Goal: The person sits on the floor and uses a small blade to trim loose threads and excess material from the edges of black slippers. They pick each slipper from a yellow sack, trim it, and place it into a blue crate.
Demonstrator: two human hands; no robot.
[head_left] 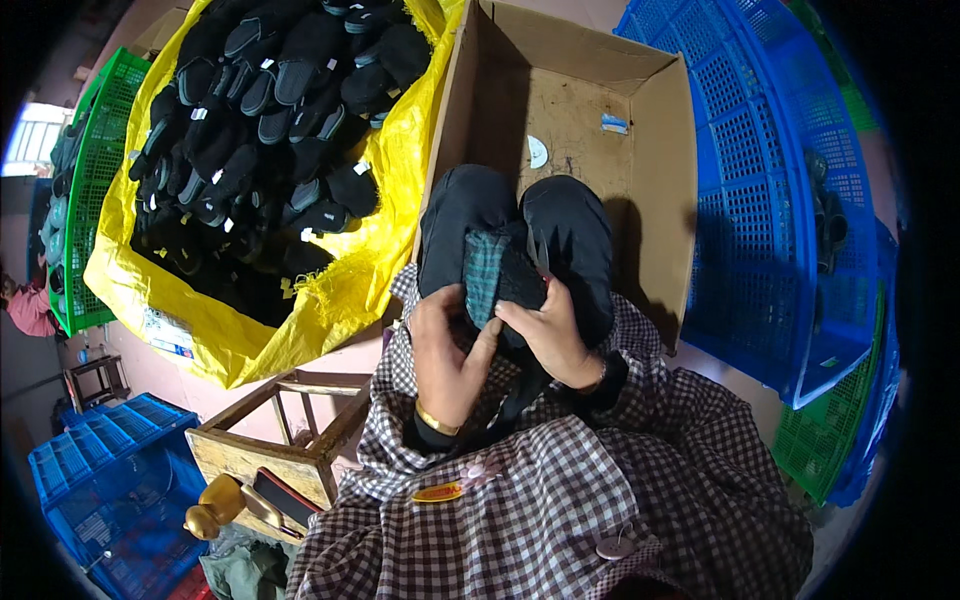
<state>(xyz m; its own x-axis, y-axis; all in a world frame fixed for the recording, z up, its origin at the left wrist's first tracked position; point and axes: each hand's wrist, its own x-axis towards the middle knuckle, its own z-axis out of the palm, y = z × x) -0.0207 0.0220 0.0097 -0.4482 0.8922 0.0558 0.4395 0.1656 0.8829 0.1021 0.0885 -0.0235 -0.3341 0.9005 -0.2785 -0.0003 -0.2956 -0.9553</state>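
Observation:
Over my lap, both hands hold a dark slipper (pixel 484 268) whose green and black plaid side faces up, with black fuzzy material along its right. My left hand (pixel 447 355) grips its lower left edge, thumb pressed near the bottom. From the other side, my right hand (pixel 552 338) pinches the fuzzy part with its thumb. A pointed grey blade (pixel 541 250) with a bit of red by it sticks up beside my right fingers; it looks like small scissors, mostly hidden. The fingertips of both hands are tucked behind the slipper.
A yellow sack (pixel 385 265) full of black slippers (pixel 300 75) stands at the left. Ahead is an open cardboard box (pixel 660 150) with scraps inside. Blue crates (pixel 745 240) rise at the right. A wooden stool (pixel 245 450) and a blue basket (pixel 110 500) sit lower left.

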